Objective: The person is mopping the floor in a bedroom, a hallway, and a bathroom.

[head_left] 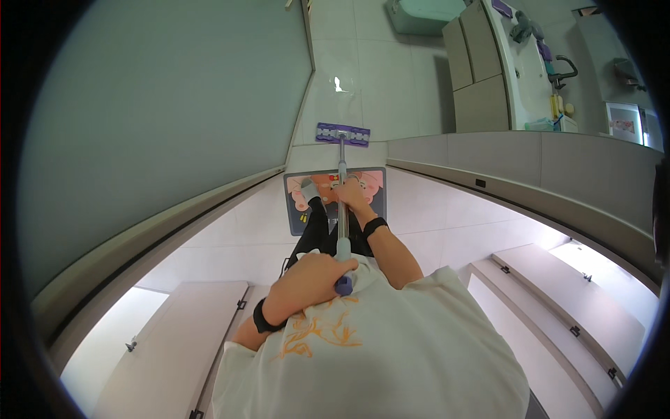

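A flat mop with a purple head (343, 134) and a grey handle (343, 227) stretches forward from my chest. Close to my shirt, my left hand (315, 278) is wrapped around the upper grip, just ahead of its purple end cap (344, 285). Farther down the pole, my right hand (354, 196) closes around the shaft. The mop head rests on the pale tiled floor (335, 91), past the doorway threshold. Beneath the pole lies a doormat (297, 222) with a grey edge and a pink and orange cartoon print; my grey-shod foot (310, 190) is on it.
A frosted panel (181, 91) fills the left side, with its frame along the doorway. A tiled wall edge (488, 150) runs on the right. Beyond it stand a vanity cabinet (481, 94) with a sink and black faucet (564, 72). A mint-green tub (422, 17) sits at the back.
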Tool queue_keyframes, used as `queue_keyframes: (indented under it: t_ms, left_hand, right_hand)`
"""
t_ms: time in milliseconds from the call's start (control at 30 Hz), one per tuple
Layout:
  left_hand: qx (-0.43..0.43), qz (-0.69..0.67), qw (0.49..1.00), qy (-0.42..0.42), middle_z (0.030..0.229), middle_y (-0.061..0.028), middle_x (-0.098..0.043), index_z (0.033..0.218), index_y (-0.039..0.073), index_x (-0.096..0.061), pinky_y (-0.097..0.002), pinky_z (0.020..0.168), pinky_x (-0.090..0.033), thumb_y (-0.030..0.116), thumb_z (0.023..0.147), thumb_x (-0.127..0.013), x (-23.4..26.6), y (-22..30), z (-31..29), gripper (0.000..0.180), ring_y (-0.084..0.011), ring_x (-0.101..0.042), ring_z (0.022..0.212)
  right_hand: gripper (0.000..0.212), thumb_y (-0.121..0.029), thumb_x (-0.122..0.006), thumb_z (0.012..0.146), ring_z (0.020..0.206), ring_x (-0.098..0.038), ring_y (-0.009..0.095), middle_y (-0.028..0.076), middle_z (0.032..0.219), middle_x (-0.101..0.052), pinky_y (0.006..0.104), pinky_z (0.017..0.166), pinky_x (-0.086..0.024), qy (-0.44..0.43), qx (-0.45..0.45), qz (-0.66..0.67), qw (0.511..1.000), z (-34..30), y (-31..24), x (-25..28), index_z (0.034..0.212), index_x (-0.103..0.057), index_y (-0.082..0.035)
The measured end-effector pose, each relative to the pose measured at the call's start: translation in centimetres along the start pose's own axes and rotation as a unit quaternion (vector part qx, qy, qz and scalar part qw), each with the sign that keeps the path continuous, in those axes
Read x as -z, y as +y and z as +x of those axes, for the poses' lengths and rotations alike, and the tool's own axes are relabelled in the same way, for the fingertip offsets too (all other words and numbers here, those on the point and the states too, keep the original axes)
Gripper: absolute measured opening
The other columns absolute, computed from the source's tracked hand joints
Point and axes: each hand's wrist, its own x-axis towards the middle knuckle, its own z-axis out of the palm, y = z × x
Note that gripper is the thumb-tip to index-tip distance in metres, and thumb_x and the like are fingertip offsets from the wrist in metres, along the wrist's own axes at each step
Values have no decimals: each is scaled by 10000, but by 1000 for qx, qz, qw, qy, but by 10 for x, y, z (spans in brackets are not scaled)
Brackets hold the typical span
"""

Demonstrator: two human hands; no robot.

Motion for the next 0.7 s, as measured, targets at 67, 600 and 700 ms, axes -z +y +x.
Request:
queue_keyframes:
  t_ms: [67,600,700]
  left_hand:
    - [19,4,1000,-15,687,-137,-589,1021,106,-549,-410,607,-444,83,669,-641,-3,0,-4,364,-334,-577,670]
    - [-29,98,994,34,608,-130,-558,943,112,-545,-410,528,-426,121,718,-624,-11,-5,17,239,-335,-564,581]
    - [-58,80,991,92,572,-125,-548,947,99,-530,-407,506,-419,193,781,-616,-8,-6,28,209,-333,-559,553]
  right_hand:
    - [89,-26,-539,681,442,-516,178,93,561,-516,313,388,-389,-32,-53,21,998,-1,-2,-3,735,-542,45]
    - [182,-91,-550,775,419,-531,168,91,531,-534,276,392,-427,-34,-171,427,887,-21,-11,1,614,-516,-11]
    - [78,-48,-543,789,392,-455,110,27,565,-496,244,346,-366,-67,-366,485,792,-38,-63,29,730,-495,-27]
